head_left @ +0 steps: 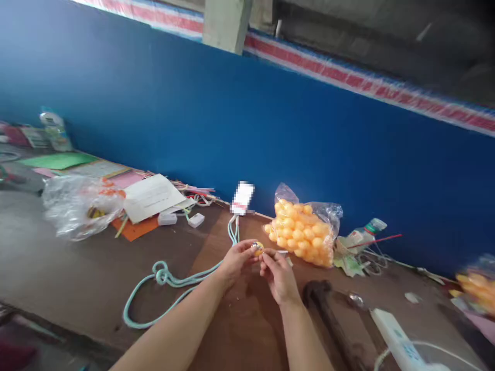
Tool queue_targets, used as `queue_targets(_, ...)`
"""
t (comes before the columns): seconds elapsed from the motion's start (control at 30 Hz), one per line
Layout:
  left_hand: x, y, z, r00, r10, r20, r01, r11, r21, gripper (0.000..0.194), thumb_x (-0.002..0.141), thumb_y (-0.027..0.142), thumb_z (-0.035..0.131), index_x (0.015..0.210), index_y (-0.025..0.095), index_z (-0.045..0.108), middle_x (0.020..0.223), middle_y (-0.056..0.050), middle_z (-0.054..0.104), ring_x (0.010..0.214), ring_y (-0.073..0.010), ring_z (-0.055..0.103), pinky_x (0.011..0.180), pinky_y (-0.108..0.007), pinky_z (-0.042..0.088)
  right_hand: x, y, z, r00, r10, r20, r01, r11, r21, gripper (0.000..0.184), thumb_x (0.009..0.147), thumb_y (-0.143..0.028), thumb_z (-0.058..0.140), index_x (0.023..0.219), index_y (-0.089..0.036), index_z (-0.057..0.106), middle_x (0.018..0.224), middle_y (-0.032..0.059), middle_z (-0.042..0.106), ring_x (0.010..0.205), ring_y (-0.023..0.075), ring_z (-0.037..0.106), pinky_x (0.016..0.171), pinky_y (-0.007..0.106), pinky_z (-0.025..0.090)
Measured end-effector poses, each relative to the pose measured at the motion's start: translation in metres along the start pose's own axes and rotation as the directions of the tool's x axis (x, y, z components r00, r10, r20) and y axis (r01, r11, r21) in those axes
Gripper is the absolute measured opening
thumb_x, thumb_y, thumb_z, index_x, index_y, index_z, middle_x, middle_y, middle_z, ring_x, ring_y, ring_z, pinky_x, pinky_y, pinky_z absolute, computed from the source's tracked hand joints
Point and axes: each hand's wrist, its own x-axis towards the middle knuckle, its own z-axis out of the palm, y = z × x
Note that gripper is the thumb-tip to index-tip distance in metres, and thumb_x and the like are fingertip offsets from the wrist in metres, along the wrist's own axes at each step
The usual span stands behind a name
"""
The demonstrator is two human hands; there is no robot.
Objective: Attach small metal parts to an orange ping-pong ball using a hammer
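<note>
Above the brown table my left hand [238, 260] pinches a small round ball [257, 248], part shiny silver and part yellow-orange. Close against its right side is my right hand [280, 275], thumb and forefinger pressed together. What those fingertips hold, if anything, is too small to make out. Just beyond my hands lies a clear plastic bag [299, 229] full of orange balls. A light blue cord [170, 281] loops across the table at the left and passes behind my left hand up to a white tag-like card [243, 198], which is pixelated.
Right of my forearms lie a dark hammer-like tool [327, 309], a silver object [356, 300] and a white power strip [398, 335]. A plastic bottle [367, 232] leans near the blue wall [193, 113]. Papers [152, 198] and a crumpled plastic bag [79, 206] lie at left.
</note>
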Motion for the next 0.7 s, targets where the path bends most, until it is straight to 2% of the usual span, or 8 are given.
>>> queue_targets(0.27, -0.0016, 0.0012, -0.0023, 0.999, 0.020, -0.046, -0.025, 0.995, -0.094, 0.029, 0.073, 0.021, 0.068, 0.099, 0.012, 0.062, 0.096, -0.009, 0.065, 0.079, -0.0136, 0.063, 0.076, -0.024, 0.049, 0.0013, 0.0061, 0.0005, 0.999, 0.004, -0.040, -0.004, 1.000, 0.007, 0.022, 0.068, -0.031, 0.072, 0.082, -0.018, 0.062, 0.074, 0.0007, 0.064, 0.050, 0.0055, 0.048, 0.041, 0.016, 0.040)
queue_targets(0.37, -0.0033, 0.0025, -0.0034, 0.999, -0.006, -0.043, 0.001, 0.991, -0.132, 0.029, 0.074, 0.018, 0.067, 0.101, 0.012, 0.061, 0.099, -0.010, 0.064, 0.078, -0.0127, 0.063, 0.075, -0.023, 0.050, 0.0012, 0.0080, 0.0018, 0.999, -0.014, -0.039, 0.014, 1.000, -0.010, 0.023, 0.068, -0.032, 0.072, 0.082, -0.018, 0.062, 0.073, 0.0004, 0.064, 0.049, 0.0060, 0.048, 0.041, 0.017, 0.040)
queue_targets(0.5, -0.0050, 0.0045, -0.0035, 0.998, -0.032, -0.052, 0.025, 0.990, -0.138, 0.026, 0.075, 0.019, 0.066, 0.100, 0.012, 0.061, 0.098, -0.009, 0.065, 0.071, -0.0096, 0.062, 0.071, -0.021, 0.050, 0.0012, 0.0093, 0.0046, 0.997, -0.051, -0.051, 0.049, 0.998, -0.036, 0.021, 0.068, -0.032, 0.071, 0.081, -0.018, 0.061, 0.067, -0.0013, 0.062, 0.048, 0.0064, 0.048, 0.040, 0.017, 0.039)
queue_targets(0.7, -0.0037, 0.0023, -0.0031, 1.000, -0.007, -0.027, 0.004, 0.993, -0.114, 0.026, 0.073, 0.019, 0.068, 0.096, 0.012, 0.061, 0.095, -0.008, 0.064, 0.071, -0.0093, 0.062, 0.068, -0.020, 0.050, 0.0007, 0.0080, 0.0060, 0.997, -0.070, -0.037, 0.069, 0.996, -0.049, 0.022, 0.069, -0.032, 0.070, 0.082, -0.018, 0.060, 0.072, 0.0014, 0.065, 0.047, 0.0060, 0.047, 0.039, 0.017, 0.039)
